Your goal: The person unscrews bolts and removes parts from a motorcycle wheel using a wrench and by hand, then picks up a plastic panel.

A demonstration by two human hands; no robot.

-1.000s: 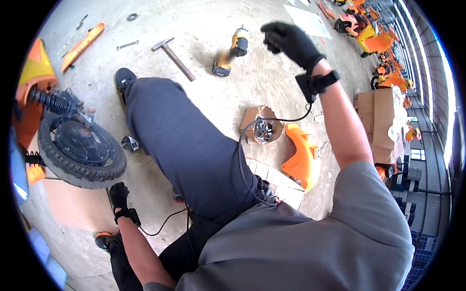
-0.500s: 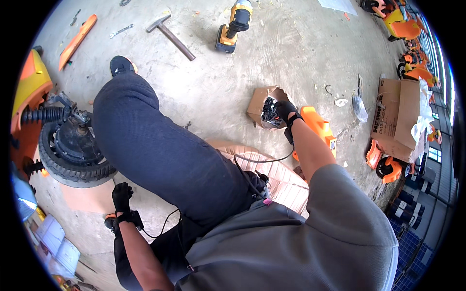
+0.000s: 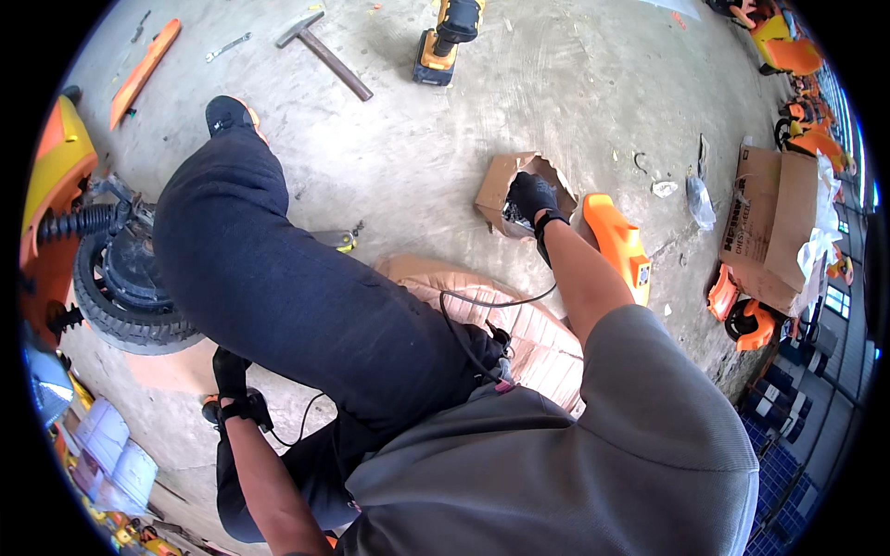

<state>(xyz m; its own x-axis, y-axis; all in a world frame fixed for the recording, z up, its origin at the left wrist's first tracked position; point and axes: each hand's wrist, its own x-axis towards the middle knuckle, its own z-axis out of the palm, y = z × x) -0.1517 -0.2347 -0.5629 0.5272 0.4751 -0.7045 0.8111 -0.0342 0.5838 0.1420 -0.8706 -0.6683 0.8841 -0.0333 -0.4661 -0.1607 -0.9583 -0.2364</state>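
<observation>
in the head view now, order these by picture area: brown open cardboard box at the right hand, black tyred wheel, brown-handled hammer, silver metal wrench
1. Black tyred wheel, though partly hidden
2. Brown open cardboard box
3. Brown-handled hammer
4. Silver metal wrench

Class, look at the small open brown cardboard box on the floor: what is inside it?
Inside the small open brown cardboard box, small dark parts show beside the person's black-gloved right hand, which is at its opening. The hand covers what lies beneath it.

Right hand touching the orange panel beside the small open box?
Apart: in the head view, part of the small open box shows between the right hand and the orange panel.
</observation>
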